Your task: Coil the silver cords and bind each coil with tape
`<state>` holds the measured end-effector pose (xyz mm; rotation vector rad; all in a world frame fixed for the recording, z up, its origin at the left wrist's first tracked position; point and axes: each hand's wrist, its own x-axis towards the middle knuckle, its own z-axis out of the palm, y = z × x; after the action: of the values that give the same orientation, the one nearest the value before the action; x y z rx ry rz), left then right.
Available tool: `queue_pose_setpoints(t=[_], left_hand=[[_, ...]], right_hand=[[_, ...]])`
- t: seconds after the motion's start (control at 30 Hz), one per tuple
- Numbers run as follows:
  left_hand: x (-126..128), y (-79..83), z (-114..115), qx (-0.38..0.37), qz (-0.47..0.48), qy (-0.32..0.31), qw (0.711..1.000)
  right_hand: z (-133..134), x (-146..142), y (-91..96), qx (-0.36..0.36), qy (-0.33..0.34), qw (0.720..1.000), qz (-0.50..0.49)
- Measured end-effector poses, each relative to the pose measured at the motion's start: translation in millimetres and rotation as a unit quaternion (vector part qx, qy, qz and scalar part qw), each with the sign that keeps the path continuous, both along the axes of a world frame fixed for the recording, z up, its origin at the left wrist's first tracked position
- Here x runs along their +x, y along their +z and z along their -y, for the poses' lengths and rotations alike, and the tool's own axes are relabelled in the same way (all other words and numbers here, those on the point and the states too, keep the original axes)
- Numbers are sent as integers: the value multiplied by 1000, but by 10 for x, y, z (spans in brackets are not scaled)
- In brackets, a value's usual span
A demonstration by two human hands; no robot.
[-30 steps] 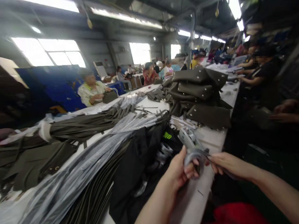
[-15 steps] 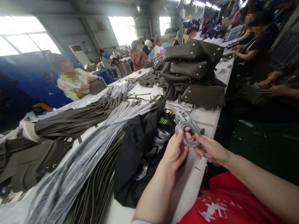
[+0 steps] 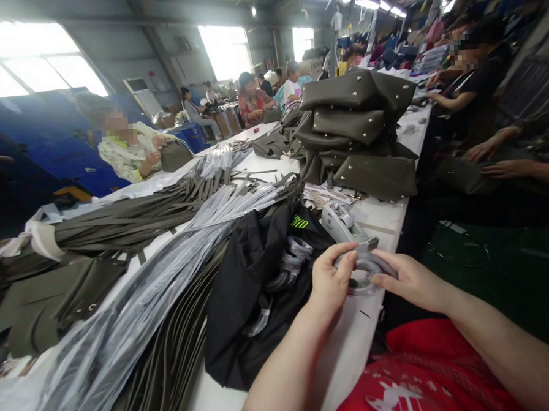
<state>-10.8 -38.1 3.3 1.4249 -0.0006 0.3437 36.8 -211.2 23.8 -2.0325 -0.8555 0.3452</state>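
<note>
Head view: left hand [image 3: 330, 282] and right hand [image 3: 409, 279] both pinch a coiled, plastic-wrapped grey strap [image 3: 364, 274].

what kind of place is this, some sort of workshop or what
Most likely a bag-making factory floor. A long white worktable carries a stack of olive-green bags and bundles of matching straps. Other people sit working along the tables, and both hands hold a coiled, plastic-wrapped strap.
</note>
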Motion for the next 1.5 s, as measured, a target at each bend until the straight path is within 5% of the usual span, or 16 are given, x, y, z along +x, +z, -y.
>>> queue_pose_setpoints(t=[0.13, 0.23, 0.33, 0.4, 0.5, 0.6, 0.77, 0.9, 1.03, 1.3, 1.5], left_hand=[[25, -109, 91, -73, -14, 66, 995], [-7, -114, 97, -26, -27, -28, 999], [-49, -96, 127, 116, 21, -170, 978], [-58, -109, 180, 189, 58, -187, 962], [-53, -186, 247, 227, 45, -120, 965], [-81, -336, 220, 264, 18, -46, 963], [-230, -688, 36, 363, 7, 34, 931], [-271, -857, -50, 370, -12, 62, 927], [-226, -896, -70, 350, -23, 75, 933], [-166, -980, -119, 283, -69, 61, 955], [-195, -969, -76, 267, -66, 77, 958]], right_hand=[[2, -27, -163, 54, -38, 998, -6], [71, 6, -123, 35, 13, 998, -57], [156, 18, -23, -25, 126, 983, -131], [218, 31, -9, -48, 159, 974, -154], [370, 184, -121, -47, 113, 983, -140], [584, 590, -346, -66, -39, 997, -14], [709, 1390, -844, -157, -216, 954, 135], [547, 1663, -1196, -236, -216, 919, 228], [435, 1720, -1337, -309, -201, 883, 292], [405, 1808, -1224, -399, -146, 846, 321], [307, 1804, -1124, -428, -138, 846, 287]])
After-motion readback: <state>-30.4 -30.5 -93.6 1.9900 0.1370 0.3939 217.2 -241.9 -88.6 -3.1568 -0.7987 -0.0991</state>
